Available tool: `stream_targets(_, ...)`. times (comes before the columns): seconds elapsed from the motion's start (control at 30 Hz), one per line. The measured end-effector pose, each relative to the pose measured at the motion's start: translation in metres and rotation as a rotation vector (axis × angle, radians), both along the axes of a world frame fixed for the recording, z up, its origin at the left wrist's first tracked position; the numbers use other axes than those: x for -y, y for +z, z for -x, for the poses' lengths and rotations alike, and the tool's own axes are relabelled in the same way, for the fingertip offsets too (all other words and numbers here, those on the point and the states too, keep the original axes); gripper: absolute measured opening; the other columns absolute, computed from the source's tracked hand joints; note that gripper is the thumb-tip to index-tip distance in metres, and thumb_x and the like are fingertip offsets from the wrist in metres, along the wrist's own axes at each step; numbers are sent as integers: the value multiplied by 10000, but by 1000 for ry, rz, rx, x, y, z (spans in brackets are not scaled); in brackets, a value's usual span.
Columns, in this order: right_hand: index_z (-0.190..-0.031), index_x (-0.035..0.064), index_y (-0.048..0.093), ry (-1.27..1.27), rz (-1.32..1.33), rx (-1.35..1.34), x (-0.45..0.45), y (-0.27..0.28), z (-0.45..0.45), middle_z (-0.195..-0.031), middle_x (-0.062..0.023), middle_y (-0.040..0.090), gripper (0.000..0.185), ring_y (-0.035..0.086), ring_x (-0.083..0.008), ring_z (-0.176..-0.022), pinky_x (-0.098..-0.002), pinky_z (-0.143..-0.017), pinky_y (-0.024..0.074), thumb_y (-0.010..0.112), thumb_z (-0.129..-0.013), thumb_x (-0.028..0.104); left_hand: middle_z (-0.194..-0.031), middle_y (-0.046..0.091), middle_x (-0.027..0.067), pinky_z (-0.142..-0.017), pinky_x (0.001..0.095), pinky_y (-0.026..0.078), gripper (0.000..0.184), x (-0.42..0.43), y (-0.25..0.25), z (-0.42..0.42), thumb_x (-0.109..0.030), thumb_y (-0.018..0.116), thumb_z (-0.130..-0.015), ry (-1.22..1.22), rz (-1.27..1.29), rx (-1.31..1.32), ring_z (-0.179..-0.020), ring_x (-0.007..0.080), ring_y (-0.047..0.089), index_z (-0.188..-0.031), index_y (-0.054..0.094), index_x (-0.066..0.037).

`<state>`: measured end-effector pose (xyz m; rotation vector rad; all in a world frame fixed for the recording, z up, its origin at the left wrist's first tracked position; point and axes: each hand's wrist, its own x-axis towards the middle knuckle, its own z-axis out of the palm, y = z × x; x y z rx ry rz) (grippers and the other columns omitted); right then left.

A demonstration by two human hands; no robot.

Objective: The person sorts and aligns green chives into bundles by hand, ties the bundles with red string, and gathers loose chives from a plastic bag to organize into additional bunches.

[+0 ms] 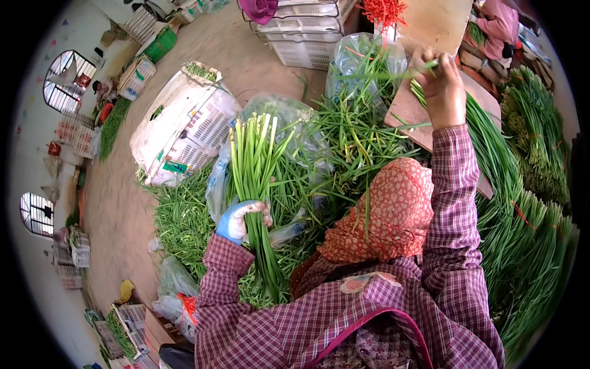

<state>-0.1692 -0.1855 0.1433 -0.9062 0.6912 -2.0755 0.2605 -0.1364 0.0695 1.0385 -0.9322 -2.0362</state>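
Note:
My left hand [243,220], in a blue and white glove, is closed around a bunch of green stalks [253,157] with pale ends pointing up. Its long leaves hang below the fist. Raised at the upper right, my bare right hand [437,77] pinches a green stalk [393,75] that is blurred on its left part. Under that hand is a pinkish board [409,114] with long green stalks [488,132] lying across it. Loose leaves [362,132] are heaped between the two hands.
A white wrapped crate [184,129] stands at the left, and stacked white baskets [304,46] at the top. Red ties [382,11] hang near a tan panel [436,21]. Tied green bundles [534,135] line the right side. Another person [496,27] is at the upper right.

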Motion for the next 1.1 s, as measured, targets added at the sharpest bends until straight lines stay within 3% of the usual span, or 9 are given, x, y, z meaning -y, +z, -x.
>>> stream_targets(0.17,-1026,64,606,-198,-204,-656,-24,10,-80,-710,-57,599,291,605,-160,-614,-298,-595,536,650,-868,304,-693,533,50,-549,324,496,732,2,-7,9,-182,696,-709,-63,21,9,-549,167,538,-1360,406,-14)
stream_targets(0.27,-899,62,644,-303,28,-1068,-16,-16,-146,-658,-51,551,272,588,-194,-568,-360,-561,511,708,-805,308,-714,539,56,-560,331,491,733,1,-8,11,-161,690,-704,-83,21,17,-569,172,544,-1364,406,-17)
stream_targets(0.37,-841,66,602,-293,-100,-1267,-21,-12,-177,-800,-87,572,233,609,-275,-603,-417,-559,495,704,-778,266,-859,645,185,-633,395,555,328,-3,-19,5,-103,682,-740,56,-62,38,-686,262,643,-1010,620,74)
stream_targets(0.53,-810,64,570,-351,-15,-1273,-12,-21,-189,-789,-99,553,198,600,-293,-597,-418,-541,484,689,-750,211,-826,640,183,-615,416,561,422,-3,-24,8,-87,697,-721,26,-42,-5,-679,266,646,-1088,571,77)
stream_targets(0.6,-792,64,544,-385,-55,-1364,-8,-18,-185,-783,-98,551,226,594,-281,-574,-414,-520,485,697,-742,222,-766,578,128,-581,358,480,609,-6,-18,15,-127,686,-701,53,-29,87,-601,210,548,-1253,499,50)
stream_targets(0.63,-858,70,578,-405,-135,-1438,-3,-14,-178,-782,-61,564,196,595,-211,-553,-345,-498,504,660,-769,224,-766,578,128,-581,358,480,609,-7,-16,16,-127,686,-701,49,-29,85,-601,210,548,-1253,499,50)
stream_targets(0.8,-889,79,603,-926,-20,-1263,26,5,-86,-771,-72,666,157,653,-159,-644,-300,-565,544,652,-851,223,-665,535,48,-508,334,467,717,-6,-10,8,-181,698,-680,-71,0,-87,-493,169,508,-1318,441,19)
stream_targets(1.0,-1108,133,629,-376,-514,-1892,-5,-27,-75,-988,-93,648,429,654,-175,-779,-342,-627,568,634,-839,466,-654,533,50,-467,350,433,722,0,-20,4,-189,688,-732,-80,34,-321,-443,172,461,-1347,371,19)
stream_targets(1.1,-1087,132,639,-150,-149,-1490,-11,-43,-105,-1020,-110,610,347,622,-272,-895,-392,-764,524,632,-857,391,-649,529,51,-470,355,434,717,4,-23,11,-196,694,-740,-151,33,-393,-443,174,464,-1342,374,25)
